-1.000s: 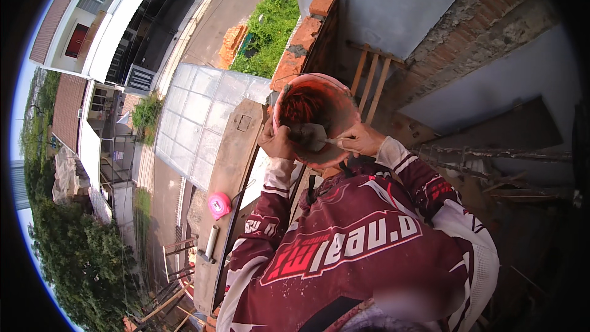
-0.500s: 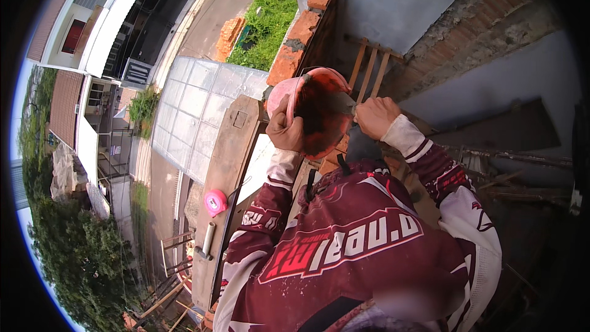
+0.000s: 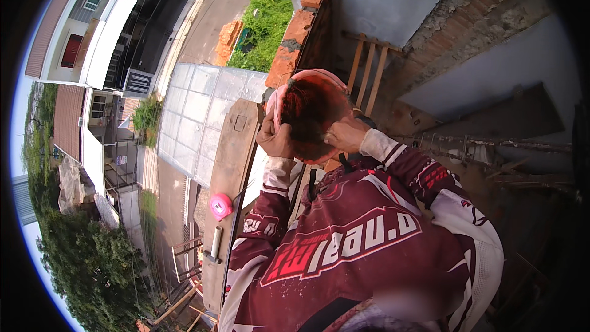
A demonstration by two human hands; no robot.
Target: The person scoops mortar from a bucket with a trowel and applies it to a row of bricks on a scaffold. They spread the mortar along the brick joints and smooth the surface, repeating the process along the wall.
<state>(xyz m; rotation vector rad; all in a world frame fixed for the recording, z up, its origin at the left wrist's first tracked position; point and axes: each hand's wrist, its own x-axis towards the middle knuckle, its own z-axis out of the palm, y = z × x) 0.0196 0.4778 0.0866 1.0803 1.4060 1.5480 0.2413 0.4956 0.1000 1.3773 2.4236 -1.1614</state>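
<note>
A red plastic bucket (image 3: 316, 83), tilted and smeared with dark mortar inside, is in front of me beside the brick wall. My left hand (image 3: 275, 135) is closed on its left rim, thumb at the opening. My right hand (image 3: 348, 135) is closed on the trowel at the bucket's lower right; the blade is hard to make out in the dark interior. A long wooden plank (image 3: 238, 120) runs by my left arm, with a pink tape measure (image 3: 220, 206) and a pale cylindrical handled tool (image 3: 216, 243) on it.
The low brick wall (image 3: 298, 27) with mortar patches continues ahead, with a translucent roof (image 3: 190, 110) lower on its outer side. A slatted wooden frame (image 3: 370, 71) leans at a grey wall (image 3: 399, 0). Dark boards and poles (image 3: 491, 144) lie to the right; houses and a road show beyond.
The bucket tipped toward the right half a second ago and has turned back up, its opening more visible. My right hand has moved down and left into the opening, the trowel blade now obscured.
</note>
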